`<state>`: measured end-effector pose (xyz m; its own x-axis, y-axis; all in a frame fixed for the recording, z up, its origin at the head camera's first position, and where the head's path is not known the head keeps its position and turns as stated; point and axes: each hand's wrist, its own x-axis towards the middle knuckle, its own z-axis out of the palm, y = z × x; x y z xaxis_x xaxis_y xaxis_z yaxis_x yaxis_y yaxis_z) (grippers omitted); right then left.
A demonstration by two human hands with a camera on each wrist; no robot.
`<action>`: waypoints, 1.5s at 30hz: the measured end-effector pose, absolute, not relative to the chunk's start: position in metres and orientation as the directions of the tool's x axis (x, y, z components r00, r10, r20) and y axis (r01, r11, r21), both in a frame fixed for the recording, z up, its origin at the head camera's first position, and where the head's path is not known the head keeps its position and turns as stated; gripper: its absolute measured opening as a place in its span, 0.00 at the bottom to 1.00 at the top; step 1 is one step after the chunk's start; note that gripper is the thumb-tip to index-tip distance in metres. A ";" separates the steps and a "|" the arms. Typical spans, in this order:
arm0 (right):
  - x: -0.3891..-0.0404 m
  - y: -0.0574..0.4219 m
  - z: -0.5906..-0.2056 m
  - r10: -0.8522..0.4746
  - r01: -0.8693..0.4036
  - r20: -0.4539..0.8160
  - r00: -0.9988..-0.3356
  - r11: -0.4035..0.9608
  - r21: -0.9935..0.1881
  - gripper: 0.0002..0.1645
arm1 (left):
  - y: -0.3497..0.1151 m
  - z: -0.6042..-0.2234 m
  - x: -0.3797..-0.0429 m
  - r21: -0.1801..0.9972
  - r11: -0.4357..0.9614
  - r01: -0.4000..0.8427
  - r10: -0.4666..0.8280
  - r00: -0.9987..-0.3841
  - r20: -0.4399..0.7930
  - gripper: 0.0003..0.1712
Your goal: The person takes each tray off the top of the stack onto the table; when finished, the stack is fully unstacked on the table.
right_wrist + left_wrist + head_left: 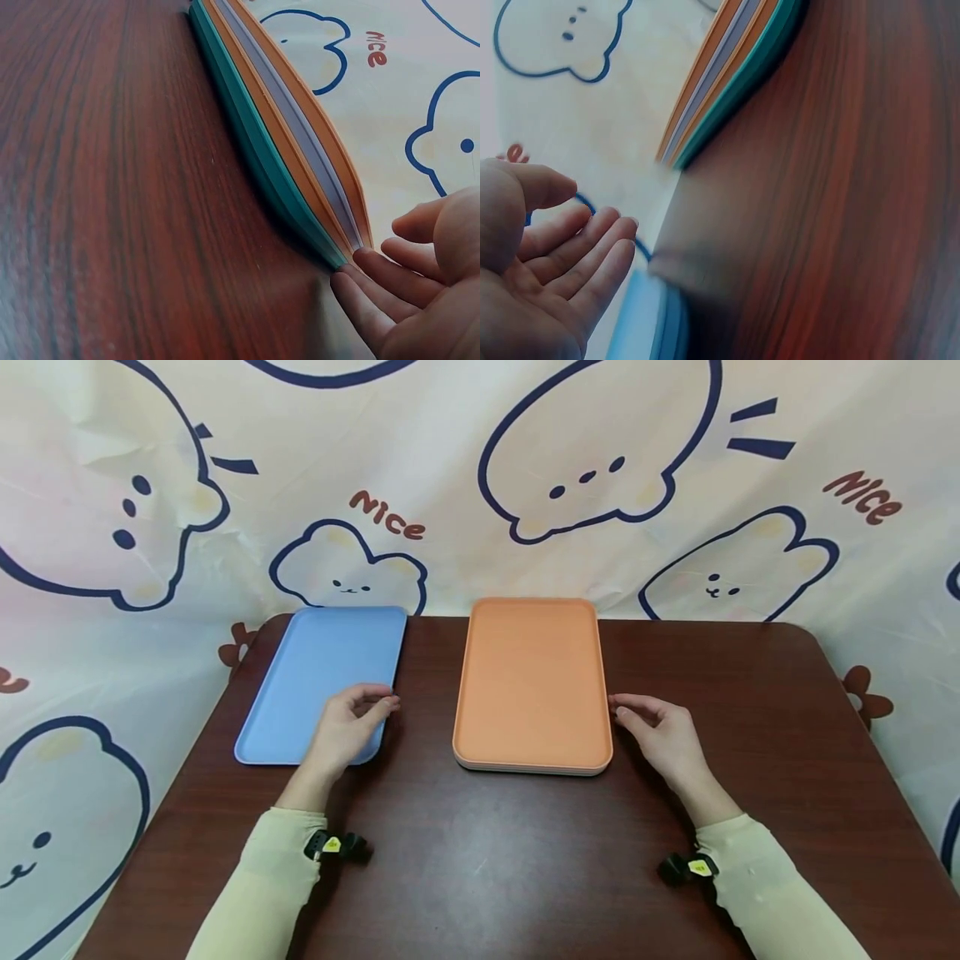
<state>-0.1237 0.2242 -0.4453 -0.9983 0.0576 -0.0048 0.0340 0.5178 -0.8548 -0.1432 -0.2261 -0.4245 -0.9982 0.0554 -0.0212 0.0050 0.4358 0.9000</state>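
A stack of trays stands at the table's middle, topped by an orange tray (534,685). The right wrist view shows its layers edge-on: orange, a purple tray (300,124), orange again, and a green tray (255,154) at the bottom. My right hand (663,735) is at the stack's right side, its fingertips at the rims, thumb apart from them. A blue tray (330,668) lies to the left. Above its right edge hovers my left hand (348,722), fingers loosely bent; the left wrist view shows nothing in the palm.
Both sets of trays lie on a dark brown wooden table (480,860). Behind it hangs a pale cloth (465,560) printed with cartoon bears. A strip of bare table separates the blue tray from the stack.
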 end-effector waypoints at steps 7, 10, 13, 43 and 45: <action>-0.123 0.223 -0.444 0.059 0.029 0.002 -0.998 0.517 -0.855 0.20 | -0.197 -0.428 -0.145 0.863 0.505 0.032 0.145 -0.988 -0.048 0.20; -0.122 0.222 -0.444 0.057 0.026 0.002 -0.998 0.500 -0.866 0.21 | -0.186 -0.431 -0.145 0.871 0.491 0.030 0.187 -0.980 -0.071 0.21; -0.122 0.221 -0.445 0.038 0.023 -0.006 -0.999 0.465 -0.885 0.23 | -0.176 -0.433 -0.145 0.893 0.450 0.022 0.218 -0.972 -0.086 0.25; -0.125 0.209 -0.449 0.069 0.054 -0.028 -0.997 0.416 -0.908 0.23 | -0.143 -0.440 -0.147 0.920 0.391 -0.020 0.236 -0.964 -0.121 0.31; -0.125 0.208 -0.449 0.069 0.053 -0.027 -0.997 0.420 -0.906 0.22 | -0.144 -0.440 -0.147 0.920 0.392 -0.014 0.242 -0.963 -0.118 0.31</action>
<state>-0.1253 0.2082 -0.4490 -0.9972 0.0695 -0.0265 0.0534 0.4199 -0.9060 -0.1473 -0.1438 -0.4403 -0.9632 0.2416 -0.1179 -0.0144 0.3916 0.9200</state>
